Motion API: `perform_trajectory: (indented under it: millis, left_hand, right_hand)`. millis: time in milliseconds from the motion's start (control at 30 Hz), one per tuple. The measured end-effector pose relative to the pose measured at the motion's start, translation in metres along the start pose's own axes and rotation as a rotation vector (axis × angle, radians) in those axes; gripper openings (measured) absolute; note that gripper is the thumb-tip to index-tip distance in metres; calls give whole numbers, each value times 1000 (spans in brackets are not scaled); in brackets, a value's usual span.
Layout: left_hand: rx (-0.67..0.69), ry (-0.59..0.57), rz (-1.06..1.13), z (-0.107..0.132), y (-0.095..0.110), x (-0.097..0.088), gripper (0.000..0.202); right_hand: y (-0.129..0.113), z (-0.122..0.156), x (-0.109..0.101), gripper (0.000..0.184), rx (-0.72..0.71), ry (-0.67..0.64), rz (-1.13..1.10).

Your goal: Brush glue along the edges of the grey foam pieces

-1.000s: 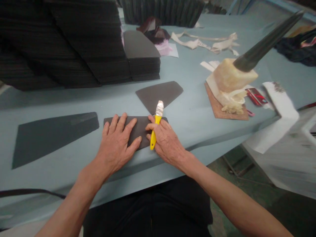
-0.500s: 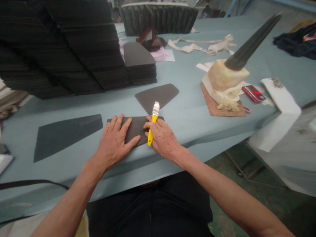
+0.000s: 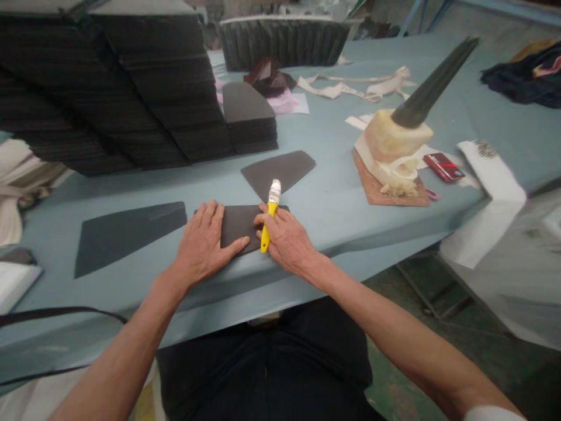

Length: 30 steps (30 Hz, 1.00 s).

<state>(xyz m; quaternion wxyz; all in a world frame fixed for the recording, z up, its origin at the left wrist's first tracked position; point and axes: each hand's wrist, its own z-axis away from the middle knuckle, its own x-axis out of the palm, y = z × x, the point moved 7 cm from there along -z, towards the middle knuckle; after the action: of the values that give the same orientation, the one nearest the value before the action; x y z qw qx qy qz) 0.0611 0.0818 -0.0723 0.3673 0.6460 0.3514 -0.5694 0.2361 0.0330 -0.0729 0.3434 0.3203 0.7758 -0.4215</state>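
My left hand (image 3: 202, 242) lies flat over the left part of a dark sheet piece (image 3: 236, 227), thumb stretched along its near edge. Across the right end of that piece rests my right hand (image 3: 287, 238), its fingers holding a yellow-handled paintbrush (image 3: 265, 231) with whitish, coated bristles pointing away from me. Just beyond lies a second dark cut piece (image 3: 280, 169), its near corner close to the brush tip. A longer dark panel (image 3: 127, 234) is on the table left of my left hand. My palms and fingers hide both ends of the pressed piece.
Tall stacks of dark pieces (image 3: 153, 99) stand at the back left, a lower stack (image 3: 250, 126) beside them. On the right, a glue-crusted block-shaped container (image 3: 397, 137) holds a dark tapered object (image 3: 438, 82) on a brown board (image 3: 366, 181). Near it lies a red box-like item (image 3: 443, 168).
The camera view has shifted slightly. My left fingers have drawn closer together on the dark piece. My right hand still has the brush in nearly the same place.
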Motion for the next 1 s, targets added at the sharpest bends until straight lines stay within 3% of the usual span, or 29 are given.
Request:
perform_trajectory:
  millis: [400, 733, 1000]
  left_hand:
    - [47, 56, 60, -2, 2, -7, 98]
    - [115, -122, 28, -8, 20, -7, 76]
    - [86, -124, 28, -9, 22, -7, 73]
  right_hand:
    - [-1, 0, -2, 20, -41, -7, 50]
    - [-3, 2, -6, 24, -26, -17, 64]
    - [-1, 2, -6, 23, 23, -55, 41]
